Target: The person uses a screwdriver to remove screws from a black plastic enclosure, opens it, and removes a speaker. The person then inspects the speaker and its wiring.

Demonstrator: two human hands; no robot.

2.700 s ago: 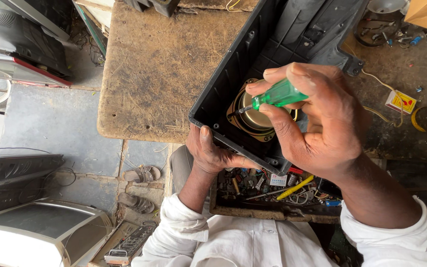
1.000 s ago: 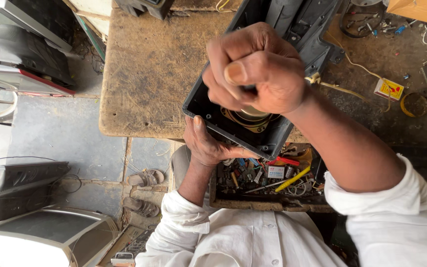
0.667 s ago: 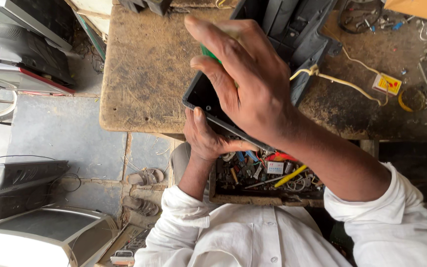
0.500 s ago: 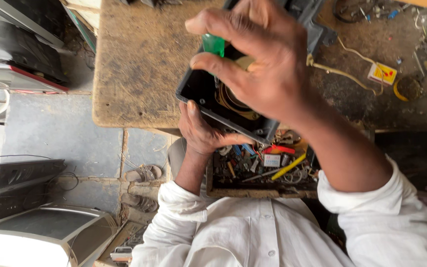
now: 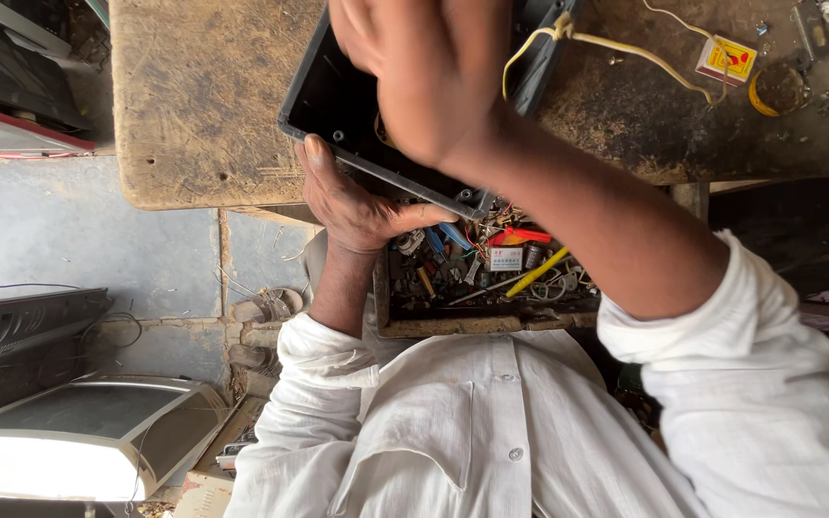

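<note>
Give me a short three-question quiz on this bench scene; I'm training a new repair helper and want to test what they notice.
1. True or false: the left hand grips the near edge of the black plastic case.
2. Which lies in the open drawer below the case?
A. small parts and tools, with a yellow-handled one
B. folded cloth
C. sandals
3. Fill in: the pale yellow cable runs across the worn ______ bench.

Key: 1 true. 2 A. 3 wooden.

Note: the right hand is raised over the case and blurred, so what it holds cannot be told.
</note>
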